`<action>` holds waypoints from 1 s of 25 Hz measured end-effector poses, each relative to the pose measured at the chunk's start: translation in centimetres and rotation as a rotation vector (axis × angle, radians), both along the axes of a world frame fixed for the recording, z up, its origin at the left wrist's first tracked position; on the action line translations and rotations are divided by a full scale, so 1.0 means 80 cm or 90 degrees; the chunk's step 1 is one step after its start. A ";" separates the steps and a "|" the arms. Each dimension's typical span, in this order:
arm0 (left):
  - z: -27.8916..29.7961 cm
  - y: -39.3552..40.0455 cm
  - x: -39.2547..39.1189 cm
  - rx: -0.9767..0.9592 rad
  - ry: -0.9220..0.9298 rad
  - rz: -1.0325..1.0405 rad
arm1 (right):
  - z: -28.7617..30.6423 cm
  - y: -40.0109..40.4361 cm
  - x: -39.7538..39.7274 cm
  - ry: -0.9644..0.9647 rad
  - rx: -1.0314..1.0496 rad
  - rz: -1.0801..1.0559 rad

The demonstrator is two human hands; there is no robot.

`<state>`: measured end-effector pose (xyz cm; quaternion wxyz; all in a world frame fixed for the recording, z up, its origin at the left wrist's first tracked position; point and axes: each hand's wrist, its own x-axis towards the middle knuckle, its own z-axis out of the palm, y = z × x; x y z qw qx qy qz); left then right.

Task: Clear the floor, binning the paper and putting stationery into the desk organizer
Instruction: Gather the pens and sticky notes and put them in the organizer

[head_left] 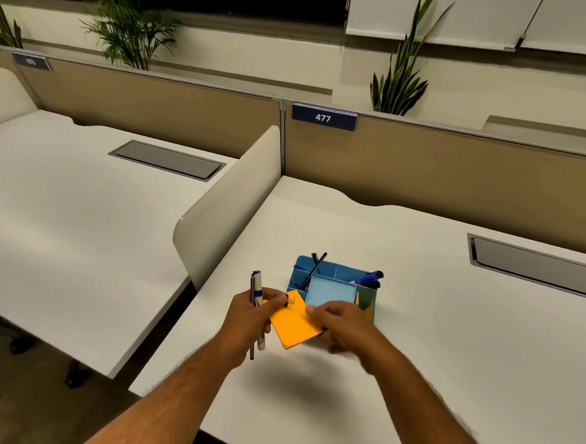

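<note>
My left hand (251,317) is closed around a marker (258,302) and pen (252,325), both upright, and pinches the orange sticky pad (294,325). My right hand (342,322), blurred, grips the pad's other edge just before the blue organizer (332,286) on the bench (449,334).

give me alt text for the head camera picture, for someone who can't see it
Two bare hands hold an orange sticky-note pad just in front of a blue compartmented desk organizer on a white desk. The left hand also grips a blue-capped marker and a thin pen; the right hand is motion-blurred. The organizer already holds a black pencil and blue markers.
</note>
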<state>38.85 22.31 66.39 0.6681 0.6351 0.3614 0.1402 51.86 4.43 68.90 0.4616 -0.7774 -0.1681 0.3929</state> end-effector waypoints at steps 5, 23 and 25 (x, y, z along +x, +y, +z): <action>0.003 -0.016 0.013 0.012 -0.002 0.009 | -0.016 -0.020 -0.021 0.074 0.121 -0.107; -0.001 -0.038 0.014 -0.076 0.042 -0.028 | 0.008 -0.054 0.101 -0.516 -0.306 0.051; 0.002 -0.042 0.015 -0.080 0.040 -0.073 | 0.010 -0.043 0.102 -0.525 -0.310 0.098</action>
